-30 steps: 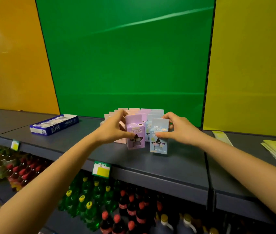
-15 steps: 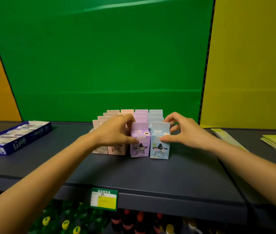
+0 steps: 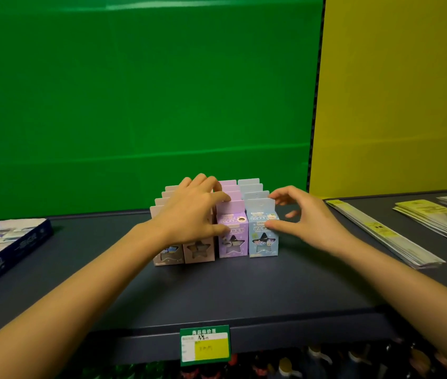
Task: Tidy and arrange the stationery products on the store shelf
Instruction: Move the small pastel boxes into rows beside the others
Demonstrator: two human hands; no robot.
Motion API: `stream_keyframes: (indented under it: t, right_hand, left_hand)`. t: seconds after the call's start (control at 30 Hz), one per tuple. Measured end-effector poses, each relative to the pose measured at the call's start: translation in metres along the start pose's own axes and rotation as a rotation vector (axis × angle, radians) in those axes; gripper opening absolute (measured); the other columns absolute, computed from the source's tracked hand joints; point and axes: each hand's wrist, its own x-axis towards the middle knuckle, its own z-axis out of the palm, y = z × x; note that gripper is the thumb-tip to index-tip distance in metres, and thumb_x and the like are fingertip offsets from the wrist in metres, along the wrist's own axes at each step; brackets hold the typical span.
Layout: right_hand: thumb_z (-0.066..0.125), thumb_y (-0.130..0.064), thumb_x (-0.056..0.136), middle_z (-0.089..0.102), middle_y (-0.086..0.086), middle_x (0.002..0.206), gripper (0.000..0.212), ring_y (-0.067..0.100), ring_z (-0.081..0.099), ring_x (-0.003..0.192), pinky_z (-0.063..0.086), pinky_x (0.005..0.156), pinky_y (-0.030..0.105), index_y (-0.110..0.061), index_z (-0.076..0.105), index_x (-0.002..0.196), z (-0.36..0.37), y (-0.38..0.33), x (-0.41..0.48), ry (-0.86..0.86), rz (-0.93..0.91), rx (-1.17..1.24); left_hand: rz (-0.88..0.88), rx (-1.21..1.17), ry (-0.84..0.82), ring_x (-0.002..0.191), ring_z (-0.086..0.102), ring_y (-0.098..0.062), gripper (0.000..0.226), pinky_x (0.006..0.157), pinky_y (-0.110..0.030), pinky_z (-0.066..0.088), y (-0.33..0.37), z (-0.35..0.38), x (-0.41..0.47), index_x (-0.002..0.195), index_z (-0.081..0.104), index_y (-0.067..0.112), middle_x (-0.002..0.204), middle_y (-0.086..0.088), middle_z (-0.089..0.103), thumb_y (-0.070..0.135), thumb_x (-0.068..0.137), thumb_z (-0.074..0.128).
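As seen from just above the dark shelf: small upright boxes in four rows running near to far, packed side by side at mid-shelf. At the near end, left to right: pale box, pink box, purple box, blue box, each with a star-shaped window and a hang tab on top. Purple and blue touching along their sides.

Left hand: lies across the tops of the pale and pink rows, fingers spread and lightly bent; thumb tip touches the front of the purple box, forefinger tip rests against a purple tab farther back. Clamps nothing.

Right hand: sits just right of the blue row, fingers apart and loosely curved; thumb tip touches the blue box's right front edge, forefinger tip meets the top corner of its tab. Other fingers clear of the boxes.

Far left: dark blue tray of small white packs, set at an angle. Right of the boxes, well apart: stack of long clear packets, then yellowish packets farther right. On the shelf's near lip: green and yellow price tag. Below it: bottle tops, dim and blurred. Behind: green panel, with a yellow panel at its right.
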Motion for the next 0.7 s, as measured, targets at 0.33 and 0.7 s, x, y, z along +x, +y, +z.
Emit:
stream_keyframes:
  t: [0.33, 0.7]
  right_hand:
    - [0.025, -0.053, 0.094, 0.027, -0.010, 0.152, 0.059, 0.010, 0.027, 0.139, 0.018, 0.112, 0.027, -0.026, 0.024, 0.146, 0.021, 0.006, -0.004, 0.000, 0.374, 0.349]
    - [0.009, -0.069, 0.086, 0.040, 0.004, 0.148, 0.081, 0.022, 0.039, 0.136, 0.027, 0.115, 0.045, -0.018, 0.030, 0.145, 0.048, 0.005, 0.019, 0.019, 0.645, 0.902]
  left_hand:
    - [-0.620, -0.827, 0.514, 0.135, 0.033, -0.015, 0.052, 0.106, -0.025, 0.023, -0.028, 0.014, -0.052, 0.140, 0.034, 0.013, 0.145, -0.001, 0.038, 0.038, 0.094, 0.038]
    - [-1.103, -1.850, 0.251, 0.102, 0.061, -0.029, 0.065, 0.093, -0.047, 0.045, -0.032, 0.037, -0.053, 0.116, 0.058, 0.018, 0.108, -0.010, 0.068, 0.066, 0.087, 0.024]
